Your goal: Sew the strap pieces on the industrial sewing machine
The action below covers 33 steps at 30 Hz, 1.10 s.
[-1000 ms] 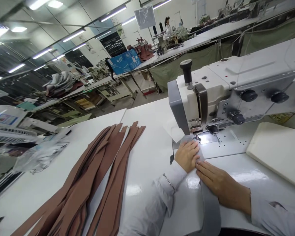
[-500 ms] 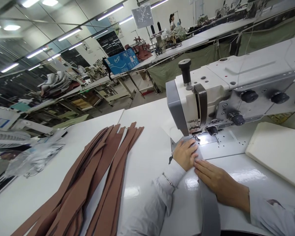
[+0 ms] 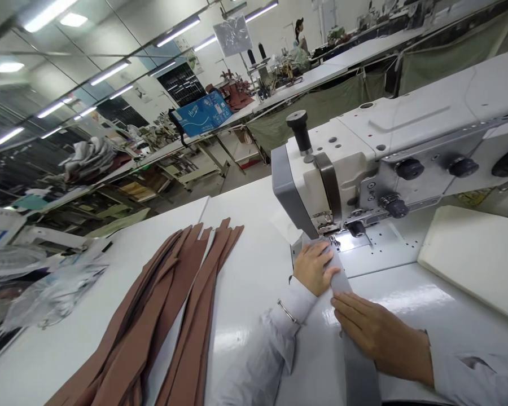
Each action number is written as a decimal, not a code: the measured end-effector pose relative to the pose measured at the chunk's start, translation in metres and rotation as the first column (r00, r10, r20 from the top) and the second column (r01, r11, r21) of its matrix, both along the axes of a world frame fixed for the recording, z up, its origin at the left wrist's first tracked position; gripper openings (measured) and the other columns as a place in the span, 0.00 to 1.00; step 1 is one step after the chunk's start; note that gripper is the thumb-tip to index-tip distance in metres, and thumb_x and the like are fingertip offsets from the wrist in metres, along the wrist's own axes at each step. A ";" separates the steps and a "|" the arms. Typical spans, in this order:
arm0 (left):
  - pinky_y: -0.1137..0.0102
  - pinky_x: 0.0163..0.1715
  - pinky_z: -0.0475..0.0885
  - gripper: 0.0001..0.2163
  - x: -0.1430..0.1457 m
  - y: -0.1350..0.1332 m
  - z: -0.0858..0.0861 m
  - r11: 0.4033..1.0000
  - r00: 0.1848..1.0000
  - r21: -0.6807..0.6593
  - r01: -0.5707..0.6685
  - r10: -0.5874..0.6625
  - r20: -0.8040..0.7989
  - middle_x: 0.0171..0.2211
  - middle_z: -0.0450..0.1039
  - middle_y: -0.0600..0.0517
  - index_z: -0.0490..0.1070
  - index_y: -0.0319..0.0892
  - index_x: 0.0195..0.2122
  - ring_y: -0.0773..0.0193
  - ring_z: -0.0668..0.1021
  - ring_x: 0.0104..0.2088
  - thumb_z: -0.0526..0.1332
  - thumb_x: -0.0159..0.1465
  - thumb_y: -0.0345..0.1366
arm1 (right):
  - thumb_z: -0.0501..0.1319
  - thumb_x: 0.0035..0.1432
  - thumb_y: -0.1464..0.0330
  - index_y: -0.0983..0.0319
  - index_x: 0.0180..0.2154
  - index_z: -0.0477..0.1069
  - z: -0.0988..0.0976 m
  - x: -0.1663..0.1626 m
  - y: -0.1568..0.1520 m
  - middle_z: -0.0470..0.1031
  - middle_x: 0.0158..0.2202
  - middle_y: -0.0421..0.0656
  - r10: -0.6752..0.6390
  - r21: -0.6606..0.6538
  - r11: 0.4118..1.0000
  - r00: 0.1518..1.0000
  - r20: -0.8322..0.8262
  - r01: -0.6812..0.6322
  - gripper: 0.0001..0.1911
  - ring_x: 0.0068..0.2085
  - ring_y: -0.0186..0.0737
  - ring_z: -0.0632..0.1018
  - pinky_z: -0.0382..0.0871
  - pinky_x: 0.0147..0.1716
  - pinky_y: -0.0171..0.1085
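Head view: shows brown strips (image 3: 152, 304) at left on the worktop (image 3: 254, 225), a white block (image 3: 478, 259) at right, a sewing machine (image 3: 389, 138) in the way just beyond the left hand (image 3: 314, 269). Has a grey strip (image 3: 342, 281) under both hands, pointing lengthwise at the needle area (image 3: 333, 242). Rests on it with left fingers slightly spread, those of the right hand (image 3: 376, 330) together

Slid the right hand (image 3: 376, 332) a bit down the grey strip (image 3: 342, 279), clear of the left hand (image 3: 315, 268). Opened a gap between them, showing more grey strip. Stuck the left thumb (image 3: 332, 273) out wider too.
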<state>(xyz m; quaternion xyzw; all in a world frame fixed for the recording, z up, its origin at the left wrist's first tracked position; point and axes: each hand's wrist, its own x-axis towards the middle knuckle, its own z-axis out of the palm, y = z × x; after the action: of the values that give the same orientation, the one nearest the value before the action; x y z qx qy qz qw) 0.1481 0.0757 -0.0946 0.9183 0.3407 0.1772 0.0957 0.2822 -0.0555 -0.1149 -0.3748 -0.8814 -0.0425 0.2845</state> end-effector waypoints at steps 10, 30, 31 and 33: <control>0.58 0.50 0.67 0.11 0.008 0.023 -0.003 0.998 0.999 -0.062 -0.013 0.009 -0.053 0.48 0.72 0.46 0.73 0.40 0.40 0.55 0.73 0.50 0.64 0.57 0.37 | 0.51 0.49 0.81 0.75 0.47 0.68 0.002 0.000 -0.002 0.71 0.48 0.57 -0.014 -0.017 1.000 1.000 -0.025 0.013 0.21 0.55 0.52 0.67 0.66 0.52 0.47; 0.54 0.52 0.63 0.11 0.007 0.003 0.011 1.000 0.992 0.018 0.019 -0.017 -0.129 0.50 0.70 0.47 0.73 0.43 0.38 0.53 0.72 0.50 0.65 0.56 0.40 | 0.52 0.53 0.78 0.73 0.42 0.72 0.010 -0.023 -0.009 0.74 0.44 0.54 -0.105 0.083 0.992 0.991 0.078 0.099 0.15 0.48 0.48 0.73 0.70 0.48 0.42; 0.55 0.51 0.65 0.10 0.007 0.000 0.010 0.999 0.993 0.026 0.038 -0.035 -0.112 0.50 0.70 0.47 0.73 0.43 0.38 0.52 0.71 0.51 0.64 0.56 0.40 | 0.52 0.53 0.78 0.73 0.42 0.71 0.009 -0.023 -0.008 0.74 0.44 0.54 -0.109 0.085 0.991 0.991 0.083 0.102 0.15 0.48 0.48 0.73 0.70 0.49 0.43; 0.56 0.49 0.66 0.12 0.006 -0.006 0.006 0.998 0.996 0.036 0.043 -0.040 -0.075 0.50 0.70 0.46 0.72 0.42 0.38 0.52 0.71 0.51 0.64 0.56 0.43 | 0.53 0.52 0.79 0.74 0.43 0.71 0.008 -0.023 -0.008 0.73 0.45 0.56 -0.102 0.090 0.991 0.991 0.082 0.095 0.16 0.49 0.49 0.72 0.69 0.49 0.44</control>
<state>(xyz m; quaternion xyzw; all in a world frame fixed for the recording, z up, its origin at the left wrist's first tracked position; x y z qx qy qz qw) 0.1539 0.0695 -0.0884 0.9328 0.3214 0.1476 0.0693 0.2593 -0.0635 -0.1070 -0.4029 -0.8706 -0.1106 0.2596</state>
